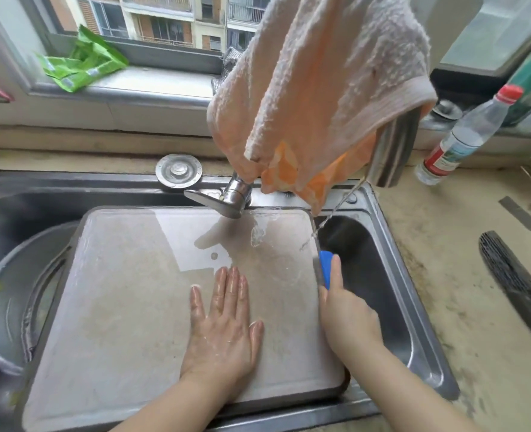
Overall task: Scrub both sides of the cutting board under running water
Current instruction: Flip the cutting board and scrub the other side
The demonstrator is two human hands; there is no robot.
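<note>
Wet gloss all over the pale plastic cutting board (139, 307). Brushed stainless steel sink (392, 244), shiny chrome tap (226, 198), nubbly terry cloth towel (320, 88) draped above. Clear plastic bottle (470, 135), and a mottled, matt stone table (476, 291).

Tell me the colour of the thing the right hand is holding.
Blue; the scrubber in the right hand shows plainly in the head view.

Daylit window (151, 23) facing apartment blocks, above a stained beige countertop (476, 275).

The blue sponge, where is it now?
In the head view, the sponge is in the right hand, against the board's right edge, over the sink.
</note>
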